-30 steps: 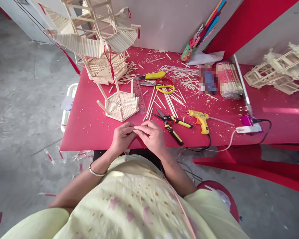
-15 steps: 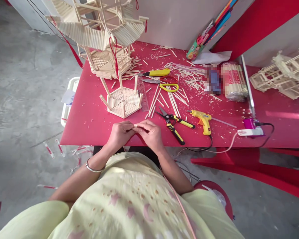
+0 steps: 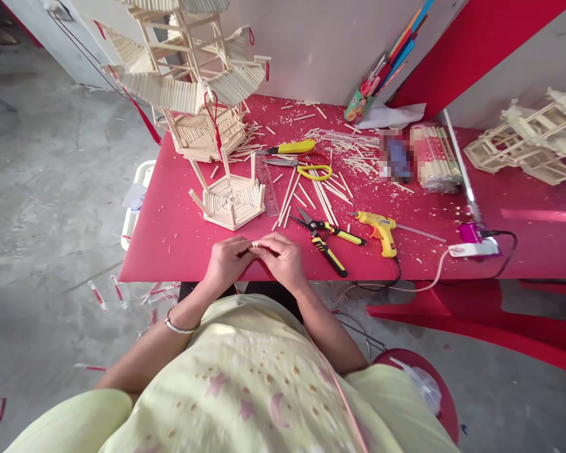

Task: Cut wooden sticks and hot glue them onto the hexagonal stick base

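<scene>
My left hand and my right hand meet at the table's front edge, fingertips pinched together. Between them a tiny pale piece of wooden stick barely shows; fingers cover most of it. Just beyond sits a small hexagonal stick base with short upright posts at its corners. To the right of my hands lie pruning shears with black and yellow handles, blades apart. A yellow glue gun rests farther right.
A tall stick pagoda with red tassels stands at the back left. Scissors, a yellow utility knife, a clear ruler and loose sticks lie mid-table. A power strip with cables sits at the right.
The view has shifted slightly, so the table sits a little lower. My hands stay together, and the small stick piece shows less between the fingertips.
</scene>
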`<state>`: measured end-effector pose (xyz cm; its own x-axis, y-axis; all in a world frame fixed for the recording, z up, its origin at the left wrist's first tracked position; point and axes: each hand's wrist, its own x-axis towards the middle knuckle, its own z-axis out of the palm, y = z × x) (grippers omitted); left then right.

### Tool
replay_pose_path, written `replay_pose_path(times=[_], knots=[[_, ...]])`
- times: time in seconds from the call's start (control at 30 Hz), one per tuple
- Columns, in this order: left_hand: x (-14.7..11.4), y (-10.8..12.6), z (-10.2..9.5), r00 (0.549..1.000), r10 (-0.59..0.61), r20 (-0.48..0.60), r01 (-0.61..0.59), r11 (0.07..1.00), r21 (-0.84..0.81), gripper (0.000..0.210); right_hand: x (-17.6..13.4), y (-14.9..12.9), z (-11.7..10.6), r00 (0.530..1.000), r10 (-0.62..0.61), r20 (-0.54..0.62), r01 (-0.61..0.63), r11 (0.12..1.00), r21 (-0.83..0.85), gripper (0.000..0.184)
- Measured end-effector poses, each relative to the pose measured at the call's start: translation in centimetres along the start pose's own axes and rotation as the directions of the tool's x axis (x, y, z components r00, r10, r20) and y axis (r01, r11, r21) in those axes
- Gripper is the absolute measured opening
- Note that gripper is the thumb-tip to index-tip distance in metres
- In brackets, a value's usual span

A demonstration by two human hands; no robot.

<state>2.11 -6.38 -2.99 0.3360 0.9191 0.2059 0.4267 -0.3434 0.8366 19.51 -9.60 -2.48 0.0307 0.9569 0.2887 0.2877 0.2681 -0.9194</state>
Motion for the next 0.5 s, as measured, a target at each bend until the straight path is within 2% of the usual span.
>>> replay_pose_path(times=[0.13,0.3,0.4,0.5], knots=[[0.0,0.2,0.0,0.998,-0.061,-0.010,0.061,0.996,-0.068,0.015,0.1,0.0,0.1,0.999,0.037,-0.032,-0.038,0.999,-0.012,0.014],[0.1,0.8,-0.2,0.996,-0.058,-0.063,0.051,0.993,-0.111,0.013,0.1,0.0,0.2,0.991,0.099,-0.085,-0.095,0.994,0.046,0.018],[-0.4,0.9,-0.4,0.985,-0.089,-0.144,0.074,0.991,-0.107,0.014,0.4,-0.3,0.2,0.952,0.260,-0.164,-0.229,0.956,0.186,0.027],[-1.0,0.7,-0.3,0.964,-0.152,-0.221,0.104,0.972,-0.212,0.014,1.4,-0.8,0.4,0.890,0.431,-0.151,-0.355,0.860,0.367,0.037]])
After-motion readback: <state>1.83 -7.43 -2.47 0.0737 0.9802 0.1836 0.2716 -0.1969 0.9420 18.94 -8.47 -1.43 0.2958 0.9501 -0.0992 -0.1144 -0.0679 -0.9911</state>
